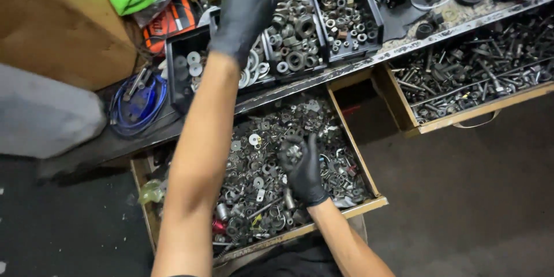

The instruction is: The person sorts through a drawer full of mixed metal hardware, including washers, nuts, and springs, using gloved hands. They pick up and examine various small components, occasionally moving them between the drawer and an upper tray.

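Left arm: bare and long, closest to us, it reaches up to the bench.
Wooden drawer (369, 201): pulled open and full of washers, nuts and bolts.
Second drawer (461, 118): open to the right, full of long bolts.
Black bins (372, 14): on the bench, holding nuts and washers.
Left hand (245, 6): black glove, over the bins; I cannot tell if it holds anything.
Right hand (303, 167): black glove, in the wooden drawer, fingers curled around a small metal part (293, 153).

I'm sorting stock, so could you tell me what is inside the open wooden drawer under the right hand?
The wooden drawer holds mixed washers, nuts and bolts; both arms hide part.
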